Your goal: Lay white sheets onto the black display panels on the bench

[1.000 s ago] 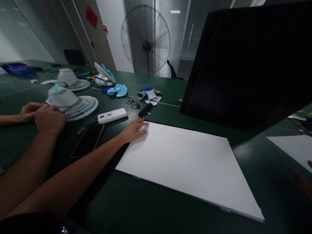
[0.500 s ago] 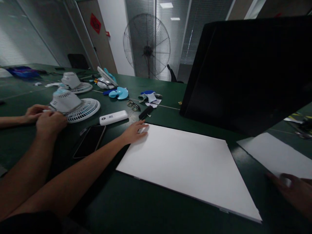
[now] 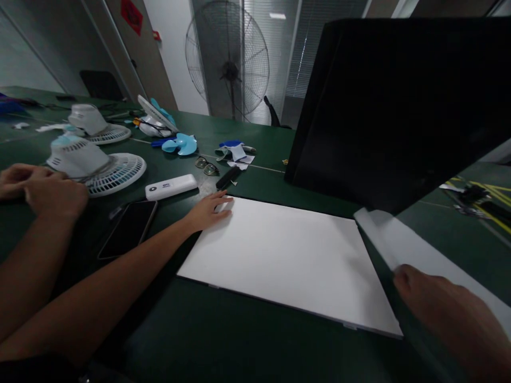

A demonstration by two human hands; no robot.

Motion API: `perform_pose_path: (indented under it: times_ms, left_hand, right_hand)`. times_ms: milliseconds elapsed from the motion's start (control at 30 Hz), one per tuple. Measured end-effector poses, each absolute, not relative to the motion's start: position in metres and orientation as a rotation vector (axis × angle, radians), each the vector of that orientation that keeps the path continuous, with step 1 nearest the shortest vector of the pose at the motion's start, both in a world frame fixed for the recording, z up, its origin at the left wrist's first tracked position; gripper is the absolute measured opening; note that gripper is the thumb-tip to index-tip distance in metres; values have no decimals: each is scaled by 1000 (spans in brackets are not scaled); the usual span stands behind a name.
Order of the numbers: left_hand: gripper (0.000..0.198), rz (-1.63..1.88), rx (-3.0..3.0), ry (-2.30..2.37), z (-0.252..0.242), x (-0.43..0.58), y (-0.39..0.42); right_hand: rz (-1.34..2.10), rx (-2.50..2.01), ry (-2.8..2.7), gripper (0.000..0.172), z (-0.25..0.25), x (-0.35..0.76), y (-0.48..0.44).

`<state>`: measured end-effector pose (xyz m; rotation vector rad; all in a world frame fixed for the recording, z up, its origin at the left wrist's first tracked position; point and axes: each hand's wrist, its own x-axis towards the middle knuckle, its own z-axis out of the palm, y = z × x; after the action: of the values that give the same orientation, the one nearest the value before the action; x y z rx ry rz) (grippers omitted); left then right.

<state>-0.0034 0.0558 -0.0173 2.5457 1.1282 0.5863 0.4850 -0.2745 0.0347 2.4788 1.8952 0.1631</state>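
A flat white rectangular panel lies on the dark green table in front of me. My left hand rests on its far left corner, fingers stretched out and apart. To the right of the panel, my right hand is closed on the near edge of a thin white sheet, which is partly raised and slightly blurred. The sheet's far end comes close to the panel's far right corner. Part of the sheet is hidden behind my right hand.
A large black screen stands tilted behind the panel. Left are a phone, a white power bank, glasses and a blue fan blade. Another person's hands work at a white fan. Cables lie far right.
My right hand has moved left and forward, now gripping the white sheet and lifting its edge towards the panel. My left hand stays on the panel's corner. The view has shifted slightly right.
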Motion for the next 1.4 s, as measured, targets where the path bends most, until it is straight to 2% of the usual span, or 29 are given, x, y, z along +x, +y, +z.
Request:
perform_pose_path:
  times_ms: [67, 133, 233, 333, 533, 667, 767, 1000, 1300, 1400]
  left_hand:
    - [67, 555, 2548, 1134, -15, -3, 54]
    - [68, 543, 2543, 1136, -13, -2, 53]
    - [71, 544, 2532, 1144, -11, -2, 52]
    - [76, 554, 2499, 1134, -10, -2, 51]
    - [95, 487, 2524, 1102, -9, -4, 50]
    - [102, 470, 2539, 1141, -12, -4, 51]
    - [95, 548, 2472, 1135, -14, -5, 54]
    - [69, 632, 2431, 1123, -18, -5, 62]
    - [50, 668, 2485, 1116, -18, 3, 65]
    - [46, 676, 2447, 1163, -16, 6, 64]
  right_hand:
    - [131, 2294, 2062, 44, 36, 449, -270]
    - [279, 2074, 2344, 47, 35, 413, -265]
    - [453, 1749, 2684, 45, 32, 367, -259]
    - [372, 1542, 2835, 40, 29, 335, -254]
    - [176, 1385, 3004, 71, 30, 312, -252]
    - [171, 1520, 2956, 69, 26, 326, -255]
    - [204, 1676, 2838, 71, 18, 344, -253]
    - [169, 1713, 2805, 62, 12, 347, -250]
    - [165, 1782, 2776, 68, 7, 342, -249]
    - [161, 1780, 2746, 75, 5, 339, -250]
